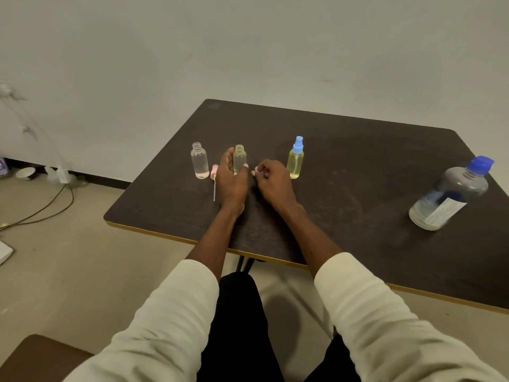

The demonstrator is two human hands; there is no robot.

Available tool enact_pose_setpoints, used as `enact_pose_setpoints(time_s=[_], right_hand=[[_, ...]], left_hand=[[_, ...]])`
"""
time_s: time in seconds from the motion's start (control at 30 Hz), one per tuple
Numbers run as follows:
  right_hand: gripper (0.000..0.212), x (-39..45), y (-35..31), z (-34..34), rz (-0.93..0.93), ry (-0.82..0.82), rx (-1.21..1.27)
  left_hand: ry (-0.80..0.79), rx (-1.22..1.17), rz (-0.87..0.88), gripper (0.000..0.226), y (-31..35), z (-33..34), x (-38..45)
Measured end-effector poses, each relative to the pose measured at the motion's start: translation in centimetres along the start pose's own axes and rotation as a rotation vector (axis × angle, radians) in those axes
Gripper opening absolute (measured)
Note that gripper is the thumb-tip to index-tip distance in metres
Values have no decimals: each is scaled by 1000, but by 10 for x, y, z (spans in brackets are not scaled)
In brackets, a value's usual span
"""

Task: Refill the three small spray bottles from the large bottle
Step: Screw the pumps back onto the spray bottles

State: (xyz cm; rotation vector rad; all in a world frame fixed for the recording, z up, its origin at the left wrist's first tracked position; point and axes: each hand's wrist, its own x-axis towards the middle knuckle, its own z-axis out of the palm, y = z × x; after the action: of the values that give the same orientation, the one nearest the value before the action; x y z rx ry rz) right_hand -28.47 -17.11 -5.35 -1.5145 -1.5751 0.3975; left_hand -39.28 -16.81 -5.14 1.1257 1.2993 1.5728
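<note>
A: Task things first. Where's the big one?
B: Large bottle, blue cap, by the table's right edge, standing, looks tilted by the lens. Low clear liquid, white label.
A: Small ones?
B: Three in a row toward the far left part of the table. Left bottle uncapped, a little clear liquid at the bottom. Middle bottle uncapped, pale yellowish. Right bottle has its blue sprayer on, yellow liquid well up.
A: Hands?
B: Left hand, its grip curled round the middle bottle, thumb on one side, fingers behind. Right hand just beside it, grip pinching a small pink sprayer head, mostly hidden by the fingers.
A: Other loose parts?
B: Another pink sprayer with its dip tube, lying flat between left bottle and left hand, tube pointing to the near edge.
A: Around?
B: White sleeves, dark trousers. Cables and a small bowl on the floor at left.
</note>
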Motion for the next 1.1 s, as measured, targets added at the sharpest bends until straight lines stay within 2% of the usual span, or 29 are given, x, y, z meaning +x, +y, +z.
enact_pose_setpoints(time_s=[0.2,0.4,0.5,0.63,0.7,0.77,0.9,1.1], right_hand=[[19,-6,2,-5,80,-16,-4],[15,-24,-6,-38,54,-75,-259],[13,-35,-8,-59,122,19,-129],[13,-44,-18,-88,183,218,263],[19,-47,-24,-102,178,260,385],[26,-48,-33,-111,137,281,431],[26,-45,-50,-117,35,342,561],[33,-37,-66,-110,-40,257,553]], left_hand=[[-9,46,27,44,1,-2,-3],[-88,72,39,41,7,0,-10],[-140,91,53,40,7,0,-13],[-226,137,82,38,7,2,-20],[-307,149,102,36,8,4,-26],[-379,148,99,35,10,4,-31],[-464,93,88,37,13,2,-37],[-496,85,101,40,14,1,-39]])
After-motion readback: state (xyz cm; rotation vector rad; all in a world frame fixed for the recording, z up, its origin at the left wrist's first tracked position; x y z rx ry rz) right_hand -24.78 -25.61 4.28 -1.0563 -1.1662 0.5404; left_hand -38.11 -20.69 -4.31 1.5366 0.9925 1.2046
